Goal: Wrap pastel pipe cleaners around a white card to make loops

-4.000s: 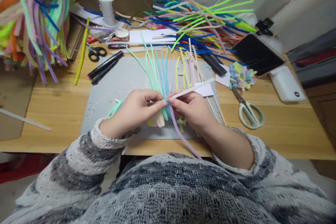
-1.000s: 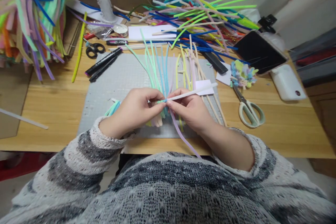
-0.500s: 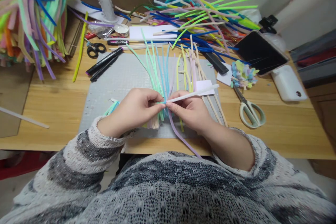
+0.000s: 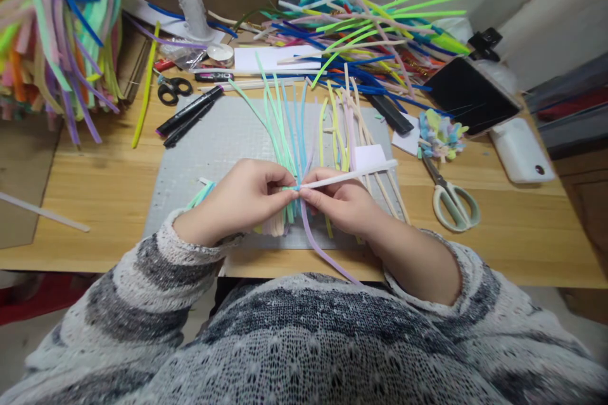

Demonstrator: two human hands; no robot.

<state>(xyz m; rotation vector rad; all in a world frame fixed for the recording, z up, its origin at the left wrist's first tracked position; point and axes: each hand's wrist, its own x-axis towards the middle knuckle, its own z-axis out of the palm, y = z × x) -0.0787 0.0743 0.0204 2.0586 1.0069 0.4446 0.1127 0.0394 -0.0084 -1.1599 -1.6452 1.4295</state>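
Observation:
My left hand (image 4: 256, 193) pinches a row of pipe cleaners near its right end, over the cutting mat (image 4: 190, 139). Mint green pipe cleaners (image 4: 273, 120) and blue ones (image 4: 303, 123) fan upward from the grip, and their short ends hang below the fingers. My right hand (image 4: 339, 199) is closed at the same spot, its thumb and fingertip meeting on a white pipe cleaner (image 4: 361, 173) that sticks out to the right. A lilac pipe cleaner (image 4: 316, 243) curves down from between the hands towards the table's front edge. The fingers hide the joint itself.
Yellow pipe cleaners (image 4: 335, 130) lie on the mat's right side. Around it are cream-handled scissors (image 4: 456, 202), black scissors (image 4: 173, 90), markers (image 4: 190, 115), a phone (image 4: 468, 92) and a thread spool (image 4: 192, 9). A large pipe-cleaner heap (image 4: 370, 25) covers the back.
The white pipe cleaner's free end has dipped slightly, and my right hand has shifted a little downward. My left hand keeps its pinch in nearly the same place.

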